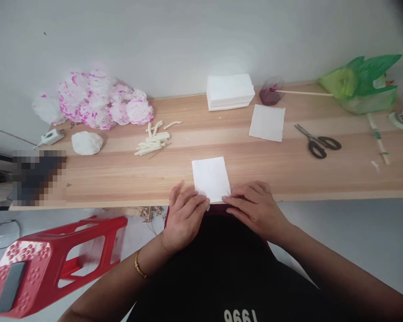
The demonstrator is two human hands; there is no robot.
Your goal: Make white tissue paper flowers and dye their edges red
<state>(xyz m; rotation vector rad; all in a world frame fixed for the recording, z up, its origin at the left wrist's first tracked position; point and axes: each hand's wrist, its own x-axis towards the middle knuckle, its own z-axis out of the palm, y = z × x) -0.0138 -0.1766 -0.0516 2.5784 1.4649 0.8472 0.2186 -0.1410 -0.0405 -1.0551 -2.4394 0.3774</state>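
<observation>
A plain pale wall [174,40] is fronted by a wood-grained desk [121,179]; a red stool [49,273] is noted on the grey floor [349,237].

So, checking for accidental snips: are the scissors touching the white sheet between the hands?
Apart: the head view shows bare tabletop between the scissors and the white sheet.

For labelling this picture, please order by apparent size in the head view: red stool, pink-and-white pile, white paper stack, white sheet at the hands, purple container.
1. Red stool
2. Pink-and-white pile
3. White paper stack and white sheet: too alike to rank
4. Purple container
</observation>
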